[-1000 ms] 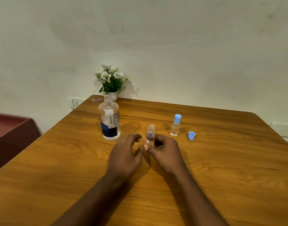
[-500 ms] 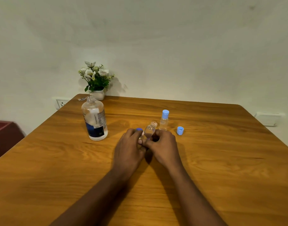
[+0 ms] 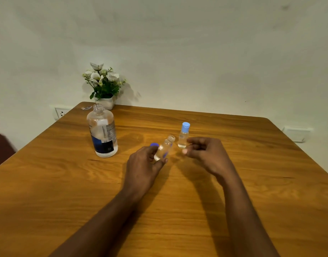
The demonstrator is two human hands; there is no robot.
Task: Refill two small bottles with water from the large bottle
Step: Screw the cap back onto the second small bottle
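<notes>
Head view only. The left hand (image 3: 142, 164) grips a small open bottle (image 3: 165, 147) around its lower half. The bottle tilts with its mouth toward the far right, and it is lifted over the middle of the table (image 3: 252, 182). Its base is hidden by the fingers, and its water level is hard to read. A blue cap (image 3: 154, 144) peeks out just behind the left fingertips; I cannot tell if it is held or lying on the wood.

The right hand (image 3: 206, 153) hovers just right of the open bottle with fingers loosely curled, holding nothing that shows. It stands just beside a small capped bottle (image 3: 183, 136), which is upright with a blue lid, toward the far edge.

The large bottle (image 3: 102, 130) is upright and uncapped, and stands well left of the hands, toward the far left corner. A flower pot (image 3: 103, 86) sits at that corner against the wall. There is a wall socket (image 3: 61, 112) beyond the left edge.

Both forearms are cut off at the bottom of the frame. The near edge of the table is out of view, and the near part of its left edge is cropped. Broad bare wood lies right of the right hand, out to the right edge, and also nearer the person on both sides of the arms.
</notes>
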